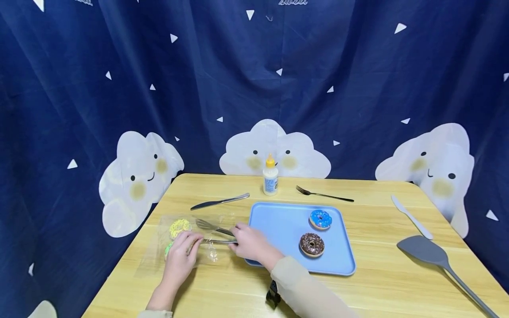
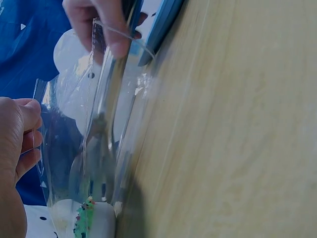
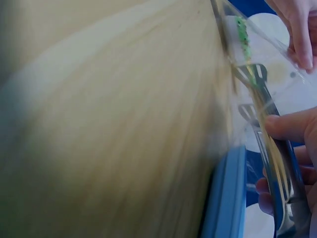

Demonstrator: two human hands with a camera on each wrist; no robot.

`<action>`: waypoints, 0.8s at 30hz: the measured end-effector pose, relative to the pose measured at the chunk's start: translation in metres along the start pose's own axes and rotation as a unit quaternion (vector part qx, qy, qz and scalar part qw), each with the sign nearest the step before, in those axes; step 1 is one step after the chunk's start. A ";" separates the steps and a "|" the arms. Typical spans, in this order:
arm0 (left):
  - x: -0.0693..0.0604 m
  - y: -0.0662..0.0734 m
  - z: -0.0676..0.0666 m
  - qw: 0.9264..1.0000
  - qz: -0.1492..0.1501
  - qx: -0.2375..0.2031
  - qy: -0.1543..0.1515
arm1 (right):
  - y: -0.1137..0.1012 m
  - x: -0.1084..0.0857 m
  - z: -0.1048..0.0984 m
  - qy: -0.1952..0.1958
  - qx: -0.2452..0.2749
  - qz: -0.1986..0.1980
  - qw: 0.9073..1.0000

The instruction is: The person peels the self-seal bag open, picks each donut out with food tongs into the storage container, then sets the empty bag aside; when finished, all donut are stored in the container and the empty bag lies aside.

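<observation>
A clear plastic bag [image 2: 64,124] lies at the left of the table. Inside it are a yellow-topped donut [image 1: 180,228] and a green-topped donut [image 2: 84,218]. My left hand [image 1: 181,256] pinches the bag's edge between thumb and fingers, also visible in the left wrist view. My right hand [image 1: 252,243] grips metal tongs [image 3: 277,153] with slotted ends, thumb on one side and fingers on the other. The tongs' spread arms point left, their ends at the bag, partly behind clear plastic. Right of this hand, a blue tray [image 1: 278,221] bears a blue donut [image 1: 320,219] and a chocolate donut [image 1: 312,244].
Behind the tray stands a white glue bottle [image 1: 270,179] with a yellow cap. A metal knife [image 1: 220,202] lies at the back left, a black fork [image 1: 324,194] at the back right. A white knife [image 1: 411,217] and a grey spatula [image 1: 427,251] lie at the right.
</observation>
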State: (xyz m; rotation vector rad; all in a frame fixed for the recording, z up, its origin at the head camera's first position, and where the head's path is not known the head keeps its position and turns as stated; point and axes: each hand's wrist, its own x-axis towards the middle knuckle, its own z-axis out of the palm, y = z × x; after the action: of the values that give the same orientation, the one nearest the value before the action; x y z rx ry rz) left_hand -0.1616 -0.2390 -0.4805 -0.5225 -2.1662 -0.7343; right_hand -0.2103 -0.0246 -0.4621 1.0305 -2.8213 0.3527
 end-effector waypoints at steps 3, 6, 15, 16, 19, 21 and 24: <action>0.000 0.001 0.000 1.000 -0.001 -0.001 -0.004 | -0.005 0.006 0.006 0.007 0.008 0.006 1.000; -0.001 0.001 0.001 1.000 -0.008 -0.002 -0.012 | -0.007 0.010 0.011 0.010 0.008 0.007 1.000; -0.003 0.000 0.005 1.000 0.010 -0.003 -0.013 | -0.016 0.019 0.018 0.006 -0.013 0.003 1.000; -0.003 0.000 0.005 1.000 0.014 0.001 -0.014 | -0.017 0.020 0.019 0.008 -0.019 -0.001 1.000; -0.003 0.000 0.006 1.000 0.017 0.001 -0.015 | -0.020 0.023 0.021 0.011 -0.026 -0.011 1.000; -0.004 0.001 0.006 1.000 0.017 0.003 -0.018 | -0.021 0.025 0.022 0.014 -0.019 -0.011 1.000; -0.004 0.001 0.006 1.000 0.013 -0.006 -0.022 | -0.022 0.027 0.024 0.019 -0.007 -0.003 1.000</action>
State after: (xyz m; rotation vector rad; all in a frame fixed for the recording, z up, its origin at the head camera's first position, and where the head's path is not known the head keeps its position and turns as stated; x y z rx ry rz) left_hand -0.1619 -0.2345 -0.4864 -0.5759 -2.1926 -0.7293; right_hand -0.2178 -0.0638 -0.4767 1.0176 -2.7835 0.3465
